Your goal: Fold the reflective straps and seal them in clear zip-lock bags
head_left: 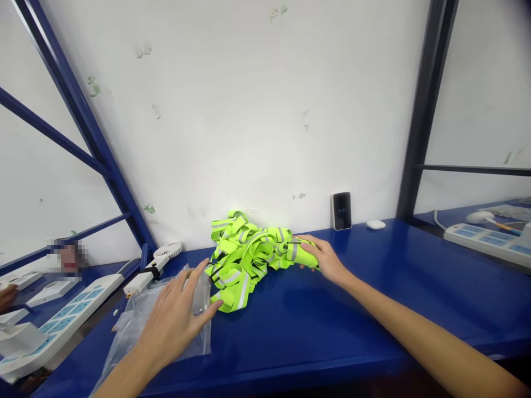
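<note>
A tangled heap of neon-yellow reflective straps (243, 249) with silver stripes lies on the blue table against the wall. My right hand (326, 258) has its fingers wrapped round a bunched part of the straps at the right end of the heap. To the left, my left hand (178, 309) is held with fingers and thumb apart, holding nothing. Its thumb is close to the lower left edge of the straps; whether they touch I cannot tell. Below that hand a clear plastic bag (201, 342) lies flat, partly hidden by the hand and forearm.
A white handheld fan (168, 250) lies at the back left. By the wall stand a small dark-screened device (342, 211) and a white rounded case (375, 225). Power strips (74, 309) run along the left; another power strip (489, 237) is at right. A person's hand shows far left.
</note>
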The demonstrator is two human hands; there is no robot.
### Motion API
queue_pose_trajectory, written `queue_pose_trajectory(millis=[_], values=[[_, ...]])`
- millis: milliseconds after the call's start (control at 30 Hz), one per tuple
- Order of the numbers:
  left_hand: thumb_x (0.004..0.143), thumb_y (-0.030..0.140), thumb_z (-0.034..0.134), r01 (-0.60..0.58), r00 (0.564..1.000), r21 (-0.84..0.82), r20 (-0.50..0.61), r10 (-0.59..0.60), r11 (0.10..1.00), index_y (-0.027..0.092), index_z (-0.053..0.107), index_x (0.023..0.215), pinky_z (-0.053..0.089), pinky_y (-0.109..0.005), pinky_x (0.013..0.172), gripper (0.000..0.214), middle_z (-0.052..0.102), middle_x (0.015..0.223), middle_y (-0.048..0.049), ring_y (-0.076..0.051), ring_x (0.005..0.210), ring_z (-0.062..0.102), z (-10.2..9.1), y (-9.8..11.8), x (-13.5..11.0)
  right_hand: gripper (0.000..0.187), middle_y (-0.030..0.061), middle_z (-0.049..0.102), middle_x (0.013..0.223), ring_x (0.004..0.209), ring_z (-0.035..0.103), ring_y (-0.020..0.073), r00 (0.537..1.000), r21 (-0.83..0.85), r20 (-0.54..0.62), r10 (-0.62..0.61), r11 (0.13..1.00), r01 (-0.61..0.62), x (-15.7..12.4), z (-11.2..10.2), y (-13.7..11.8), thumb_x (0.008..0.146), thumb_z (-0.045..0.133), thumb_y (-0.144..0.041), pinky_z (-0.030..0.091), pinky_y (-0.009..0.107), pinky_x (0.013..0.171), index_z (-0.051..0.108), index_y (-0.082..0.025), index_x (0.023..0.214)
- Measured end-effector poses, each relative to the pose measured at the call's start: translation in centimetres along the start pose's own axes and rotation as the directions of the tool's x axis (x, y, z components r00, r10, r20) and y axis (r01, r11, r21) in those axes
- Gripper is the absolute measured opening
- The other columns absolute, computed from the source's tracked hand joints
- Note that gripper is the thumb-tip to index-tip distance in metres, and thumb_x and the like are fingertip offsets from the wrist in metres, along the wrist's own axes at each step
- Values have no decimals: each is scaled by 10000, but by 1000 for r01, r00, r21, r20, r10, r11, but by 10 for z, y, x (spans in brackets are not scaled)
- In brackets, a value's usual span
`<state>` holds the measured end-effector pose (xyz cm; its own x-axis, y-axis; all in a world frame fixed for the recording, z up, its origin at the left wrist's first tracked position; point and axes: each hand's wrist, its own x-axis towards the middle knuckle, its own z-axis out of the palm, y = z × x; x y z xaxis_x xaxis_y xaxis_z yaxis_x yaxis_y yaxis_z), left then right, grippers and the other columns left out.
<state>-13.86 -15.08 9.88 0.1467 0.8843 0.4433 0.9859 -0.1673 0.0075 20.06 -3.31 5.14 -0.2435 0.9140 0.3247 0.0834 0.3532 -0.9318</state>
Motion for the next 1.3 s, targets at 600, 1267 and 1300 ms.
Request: queue_pose_trajectory(millis=[600, 1267, 1300], values=[[917, 246, 507, -274, 954, -393, -222, 199, 878, 247, 526, 1224, 514, -317, 916, 308, 698, 1040, -38, -192, 1020, 648, 6, -43, -17, 454, 57, 709, 790, 508, 663, 187, 995, 104, -76, 64, 993, -56, 15, -1, 38, 859, 539, -472, 414, 203, 310, 595, -191, 1211], [805, 486, 647, -394, 892, -14, 235, 386, 919, 400, 247, 1481, 431, -483, 1043, 790, 494, 1432, -25, -312, 1292, 483, -27, 4, -9, 442, 109, 705, 814, 519, 693, 248, 992, 410, 52, 118, 903, -129, 14, -16, 38, 883, 513, -463, 365, 187, 231, 548, -156, 1199], [824, 489, 625, -372, 909, -23, 192, 369, 928, 381, 214, 1494, 441, -468, 1034, 793, 466, 1454, -36, -312, 1305, 468, -31, 15, 0, 439, 109, 704, 816, 522, 695, 249, 992, 424, 46, 120, 896, -128, 14, -15, 38, 886, 503, -464, 355, 181, 231, 547, -156, 1195]])
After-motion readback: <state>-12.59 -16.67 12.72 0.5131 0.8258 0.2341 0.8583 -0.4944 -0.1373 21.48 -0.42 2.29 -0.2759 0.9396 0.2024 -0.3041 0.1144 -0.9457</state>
